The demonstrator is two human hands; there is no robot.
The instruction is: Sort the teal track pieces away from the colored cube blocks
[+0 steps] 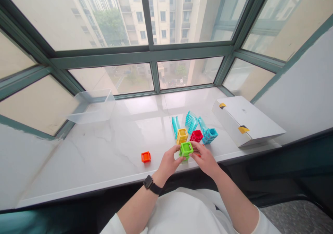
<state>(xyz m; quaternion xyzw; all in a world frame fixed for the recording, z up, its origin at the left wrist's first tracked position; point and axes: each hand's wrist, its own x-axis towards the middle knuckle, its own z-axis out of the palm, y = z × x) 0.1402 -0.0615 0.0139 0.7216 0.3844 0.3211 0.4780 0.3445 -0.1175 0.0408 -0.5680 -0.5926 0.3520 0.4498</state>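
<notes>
- Left hand and right hand were both grasping the green block from opposite sides, near the front edge of the window ledge.
- Seemed only partway along, tbh: the yellow block, red block and blue block stood bunched together just beyond the hands.
- 3 ribbed turquoise pieces sat around the back of that bunch; couldn't tell if any were actually hooked on.
- Orange cube was off by itself to the left, not joined to anything.
- Clear bin sat far left, white box on the right.
</notes>
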